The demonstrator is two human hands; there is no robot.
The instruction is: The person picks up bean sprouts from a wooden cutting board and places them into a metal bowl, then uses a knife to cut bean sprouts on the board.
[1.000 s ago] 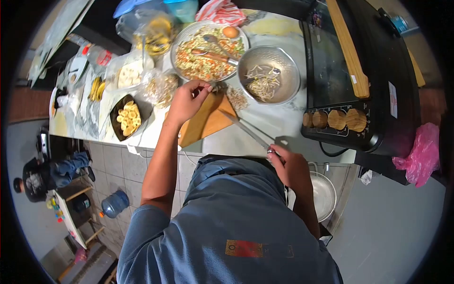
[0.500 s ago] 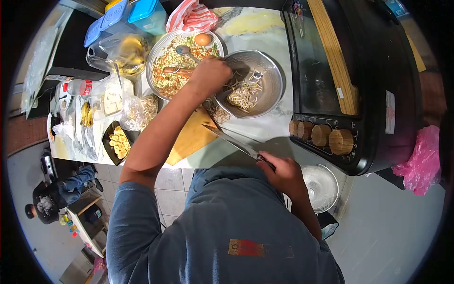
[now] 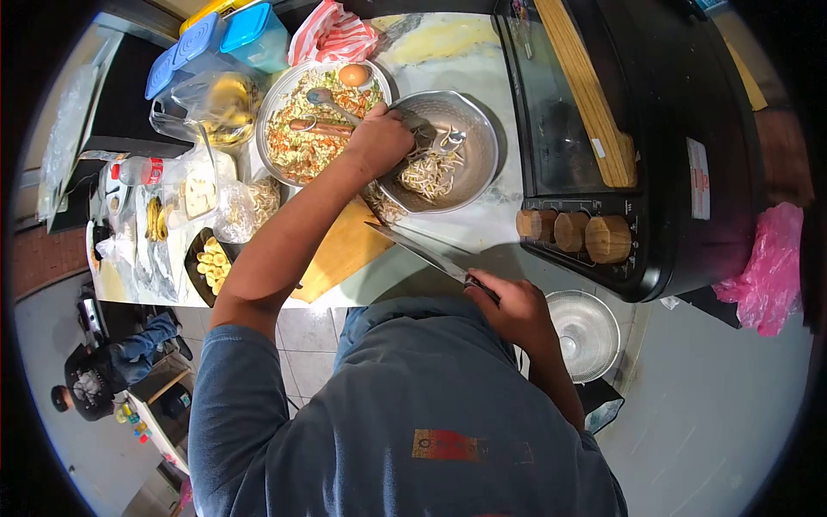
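My right hand (image 3: pixel 512 306) is closed round the handle of a long knife (image 3: pixel 422 253), whose blade points left over the counter's front edge, its tip near the wooden cutting board (image 3: pixel 345 246). At the left rim of the metal bowl (image 3: pixel 482 164), my left hand (image 3: pixel 382 142) is closed with its fingertips partly hidden; what they hold cannot be made out. Bean sprouts (image 3: pixel 428 175) and a spoon (image 3: pixel 455 138) lie in the bowl. Beside it, a round tray (image 3: pixel 263 129) carries chopped food, a brown egg (image 3: pixel 354 75), tongs (image 3: pixel 320 127) and a ladle (image 3: pixel 320 96).
A black oven (image 3: pixel 680 155) stands at the right. Bagged bananas (image 3: pixel 231 103), lidded tubs (image 3: pixel 256 34), a bottle (image 3: pixel 138 171) and a dish of sliced food (image 3: pixel 212 263) occupy the left. A strainer (image 3: pixel 583 336) sits below the counter. Another person (image 3: pixel 99 375) is far left.
The view has shifted slightly, so the counter items appear a little farther left. Both hands keep nearly the same places, and the knife remains in my right hand.
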